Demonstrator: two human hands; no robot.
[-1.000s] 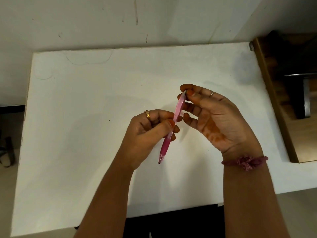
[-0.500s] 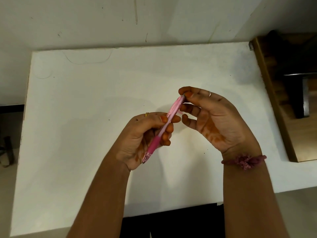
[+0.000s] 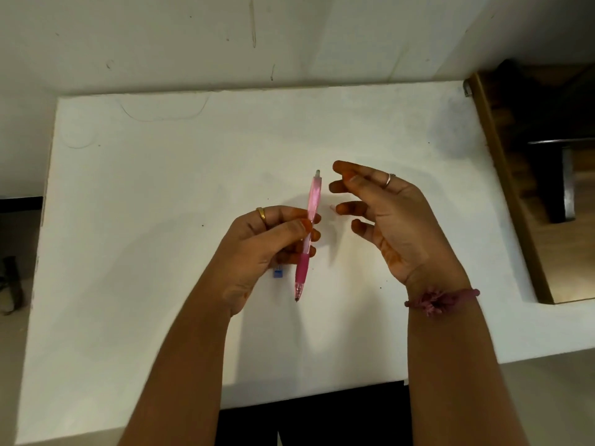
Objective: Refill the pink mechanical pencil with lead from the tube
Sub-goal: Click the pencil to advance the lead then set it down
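While the left hand (image 3: 267, 249) pinches the pink pencil (image 3: 307, 236) upright, the right hand (image 3: 386, 220) hovers beside, fingers spread.

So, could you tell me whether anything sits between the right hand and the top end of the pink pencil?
Nothing visible does. The right hand hangs open just right of the pink pencil, with only bare white table showing in the gap. The left hand grips the barrel lower down.

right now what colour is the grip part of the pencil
Darker magenta pink, below the pale pink barrel of the pencil, seen in the head view.
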